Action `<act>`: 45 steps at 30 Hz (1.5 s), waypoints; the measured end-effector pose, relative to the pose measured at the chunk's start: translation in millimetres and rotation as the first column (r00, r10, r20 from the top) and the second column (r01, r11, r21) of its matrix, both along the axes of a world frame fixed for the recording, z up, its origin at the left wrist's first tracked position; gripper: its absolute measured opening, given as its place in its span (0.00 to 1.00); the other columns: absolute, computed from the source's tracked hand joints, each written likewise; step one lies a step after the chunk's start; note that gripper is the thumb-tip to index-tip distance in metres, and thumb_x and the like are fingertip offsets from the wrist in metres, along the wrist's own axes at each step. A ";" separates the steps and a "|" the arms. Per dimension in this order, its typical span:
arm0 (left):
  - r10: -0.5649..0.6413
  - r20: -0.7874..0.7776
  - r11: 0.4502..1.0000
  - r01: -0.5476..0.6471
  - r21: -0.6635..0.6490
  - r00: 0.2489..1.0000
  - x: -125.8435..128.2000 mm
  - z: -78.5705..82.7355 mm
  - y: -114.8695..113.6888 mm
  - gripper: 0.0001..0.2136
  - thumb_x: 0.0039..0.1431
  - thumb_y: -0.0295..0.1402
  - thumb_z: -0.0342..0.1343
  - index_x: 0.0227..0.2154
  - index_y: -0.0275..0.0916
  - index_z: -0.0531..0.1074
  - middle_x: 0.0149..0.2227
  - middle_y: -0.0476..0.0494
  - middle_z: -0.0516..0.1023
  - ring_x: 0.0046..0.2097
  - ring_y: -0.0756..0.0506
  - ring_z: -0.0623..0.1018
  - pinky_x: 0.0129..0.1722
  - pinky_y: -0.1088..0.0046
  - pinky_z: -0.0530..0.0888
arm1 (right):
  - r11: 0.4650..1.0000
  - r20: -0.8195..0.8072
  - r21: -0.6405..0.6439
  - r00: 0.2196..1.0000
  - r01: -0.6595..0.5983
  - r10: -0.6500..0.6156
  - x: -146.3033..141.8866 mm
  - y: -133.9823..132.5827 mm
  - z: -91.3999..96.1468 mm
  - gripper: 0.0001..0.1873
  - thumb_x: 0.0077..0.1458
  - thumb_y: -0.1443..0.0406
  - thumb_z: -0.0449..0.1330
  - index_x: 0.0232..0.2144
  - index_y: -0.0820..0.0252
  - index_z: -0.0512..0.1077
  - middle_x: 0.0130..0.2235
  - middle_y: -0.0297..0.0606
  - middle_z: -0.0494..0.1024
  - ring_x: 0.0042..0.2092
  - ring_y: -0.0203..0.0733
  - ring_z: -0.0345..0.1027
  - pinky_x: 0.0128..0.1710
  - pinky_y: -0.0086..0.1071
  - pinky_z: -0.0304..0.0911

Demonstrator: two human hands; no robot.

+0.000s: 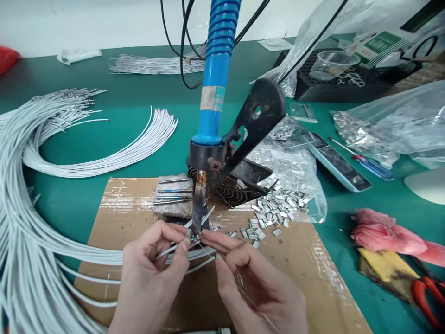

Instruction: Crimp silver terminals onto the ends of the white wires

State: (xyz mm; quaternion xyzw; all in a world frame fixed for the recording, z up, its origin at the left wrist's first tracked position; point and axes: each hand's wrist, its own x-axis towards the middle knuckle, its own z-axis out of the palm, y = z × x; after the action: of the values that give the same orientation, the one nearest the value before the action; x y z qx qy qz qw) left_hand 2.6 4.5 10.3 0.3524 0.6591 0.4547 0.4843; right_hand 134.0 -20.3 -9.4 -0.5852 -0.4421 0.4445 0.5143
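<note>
My left hand point(153, 273) pinches a white cable point(167, 252) close to its end, just under the tip of a soldering iron. The blue-handled soldering iron point(217, 69) stands tip-down in a black stand point(259, 120). Between the fingers of my right hand point(260, 287) runs a thin solder wire point(255, 305), slanting up to the iron's tip. A small metal piece point(198, 236) sits at the tip between both hands' fingertips; its details are partly hidden. Other white cables pass behind my left hand.
Brown cardboard point(295, 278) lies under the hands. Small metal connectors point(274, 208) are scattered beside a plastic bag point(292, 162). A large white cable bundle point(21, 185) fills the left. At right are a phone point(339, 162), a screwdriver point(365, 162), a pink cloth point(389, 234) and orange-handled scissors point(426, 297).
</note>
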 end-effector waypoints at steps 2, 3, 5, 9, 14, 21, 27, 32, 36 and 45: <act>-0.036 -0.003 0.999 0.036 0.004 0.999 -2.7 -1.3 1.2 0.05 0.49 0.27 0.65 0.21 0.39 0.75 0.32 0.49 0.83 0.30 0.52 0.81 0.29 0.85 0.75 | 1.000 -0.021 -0.009 1.000 -0.004 0.004 0.4 0.4 0.6 0.14 0.61 0.68 0.60 0.22 0.54 0.69 0.46 0.36 0.87 0.48 0.41 0.83 0.44 0.23 0.74; -0.056 -0.003 0.998 0.056 0.008 0.998 -3.4 -1.5 1.7 0.05 0.49 0.27 0.65 0.22 0.39 0.75 0.32 0.48 0.83 0.30 0.51 0.82 0.29 0.84 0.76 | 1.000 -0.029 -0.016 1.000 -0.008 0.007 0.6 0.6 0.9 0.14 0.61 0.68 0.59 0.22 0.54 0.69 0.46 0.37 0.87 0.48 0.42 0.83 0.44 0.24 0.74; -0.064 -0.004 0.998 0.065 0.019 0.998 -3.2 -0.9 2.6 0.05 0.50 0.27 0.65 0.22 0.39 0.76 0.32 0.48 0.84 0.31 0.50 0.82 0.29 0.83 0.77 | 0.999 -0.040 -0.034 0.999 -0.009 0.008 1.0 1.1 1.1 0.15 0.61 0.67 0.60 0.22 0.55 0.69 0.47 0.38 0.87 0.48 0.43 0.83 0.44 0.24 0.75; -0.028 0.010 0.999 0.028 0.042 1.000 -2.0 1.1 4.6 0.06 0.51 0.26 0.64 0.22 0.39 0.76 0.31 0.48 0.84 0.31 0.50 0.82 0.30 0.83 0.77 | 0.999 -0.051 -0.039 0.999 -0.005 0.003 1.9 2.8 1.2 0.15 0.62 0.66 0.61 0.22 0.55 0.69 0.46 0.39 0.87 0.48 0.44 0.83 0.41 0.25 0.76; -0.151 -0.026 0.987 0.153 0.053 0.988 -9.1 -0.5 7.3 0.06 0.52 0.23 0.65 0.23 0.38 0.77 0.30 0.50 0.82 0.32 0.51 0.83 0.31 0.86 0.76 | 1.000 -0.036 -0.010 0.999 -0.020 0.019 4.0 5.3 1.5 0.15 0.61 0.66 0.61 0.22 0.56 0.69 0.47 0.42 0.87 0.46 0.46 0.83 0.42 0.27 0.76; -0.098 -0.026 0.994 0.099 0.052 0.995 -8.1 1.1 9.0 0.06 0.53 0.24 0.65 0.23 0.39 0.77 0.28 0.52 0.81 0.31 0.52 0.83 0.30 0.88 0.75 | 1.000 -0.034 0.009 0.999 -0.016 0.016 4.1 5.7 3.0 0.15 0.61 0.67 0.61 0.22 0.55 0.69 0.47 0.38 0.87 0.45 0.43 0.84 0.41 0.25 0.75; -0.176 -0.038 0.983 0.178 0.044 0.984 -15.0 -1.4 10.2 0.06 0.55 0.25 0.64 0.25 0.39 0.77 0.32 0.48 0.84 0.32 0.50 0.84 0.30 0.85 0.77 | 1.000 -0.015 0.011 1.000 0.001 -0.001 4.0 5.6 5.0 0.15 0.60 0.67 0.61 0.21 0.56 0.69 0.46 0.42 0.87 0.43 0.47 0.84 0.38 0.28 0.77; -0.082 -0.001 0.996 0.082 0.039 0.997 -8.7 3.6 8.6 0.06 0.51 0.25 0.66 0.22 0.39 0.77 0.33 0.45 0.86 0.31 0.48 0.84 0.29 0.82 0.78 | 1.000 -0.018 0.017 1.000 -0.009 0.009 4.8 5.7 4.2 0.15 0.60 0.67 0.62 0.21 0.55 0.70 0.46 0.44 0.87 0.43 0.49 0.84 0.38 0.31 0.78; -0.056 0.017 0.998 0.056 0.029 0.998 -3.9 5.9 8.5 0.05 0.48 0.25 0.66 0.21 0.39 0.77 0.33 0.45 0.86 0.31 0.48 0.84 0.29 0.82 0.78 | 1.000 -0.035 0.015 0.999 -0.010 0.010 4.3 5.3 3.3 0.15 0.60 0.67 0.61 0.22 0.55 0.69 0.46 0.42 0.87 0.44 0.47 0.84 0.39 0.29 0.77; 0.005 0.029 0.998 -0.007 0.064 1.000 -1.0 5.7 7.3 0.05 0.47 0.25 0.66 0.20 0.38 0.77 0.30 0.46 0.85 0.30 0.50 0.83 0.29 0.84 0.77 | 1.000 -0.040 0.013 0.999 -0.004 0.005 3.1 4.6 3.2 0.15 0.61 0.67 0.61 0.21 0.55 0.69 0.46 0.40 0.87 0.45 0.45 0.84 0.41 0.27 0.76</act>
State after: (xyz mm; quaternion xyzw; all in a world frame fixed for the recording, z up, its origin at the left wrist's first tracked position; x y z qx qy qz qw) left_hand 1.6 11.8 16.0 0.3592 0.6383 0.4821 0.4808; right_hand 137.1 -15.7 -6.2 -0.5717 -0.4359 0.4545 0.5259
